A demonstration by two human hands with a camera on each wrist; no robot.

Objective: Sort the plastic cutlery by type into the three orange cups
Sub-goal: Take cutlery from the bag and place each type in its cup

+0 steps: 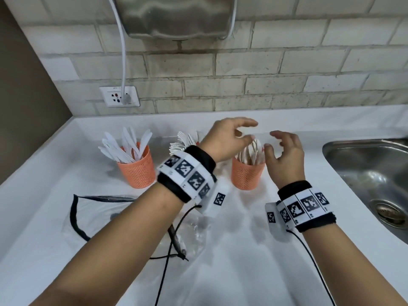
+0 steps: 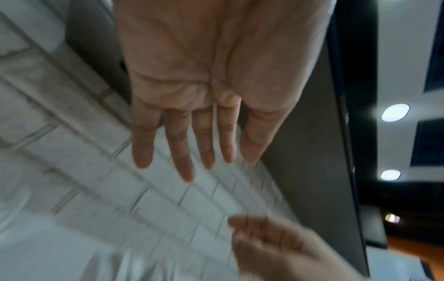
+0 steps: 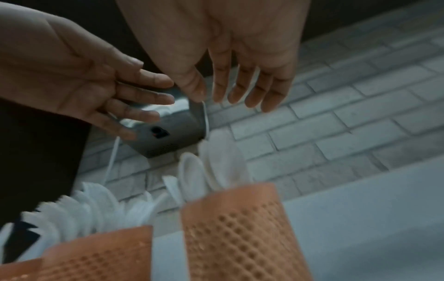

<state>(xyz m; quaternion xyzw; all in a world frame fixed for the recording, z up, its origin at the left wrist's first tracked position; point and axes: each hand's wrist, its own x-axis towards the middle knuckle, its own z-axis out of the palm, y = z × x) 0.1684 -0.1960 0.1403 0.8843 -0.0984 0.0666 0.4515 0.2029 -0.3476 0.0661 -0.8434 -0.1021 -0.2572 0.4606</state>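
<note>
Cups (image 1: 247,173) of orange perforated plastic hold white cutlery; my left hand (image 1: 225,140) and right hand (image 1: 284,155) hover above, grips slack, empty.

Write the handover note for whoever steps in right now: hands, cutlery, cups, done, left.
Left hand: open, empty, raised over the cups.
Right hand: open, empty, beside the spoon cup.
Knives stand in the left cup; forks stand in the middle cup, mostly hidden behind the left wrist; spoons stand in the spoon cup nearest the sink.
Done: no loose cutlery shows on the counter; only an empty clear bag lies there.
Left: apparently nothing to sort; check behind the arms.
</note>
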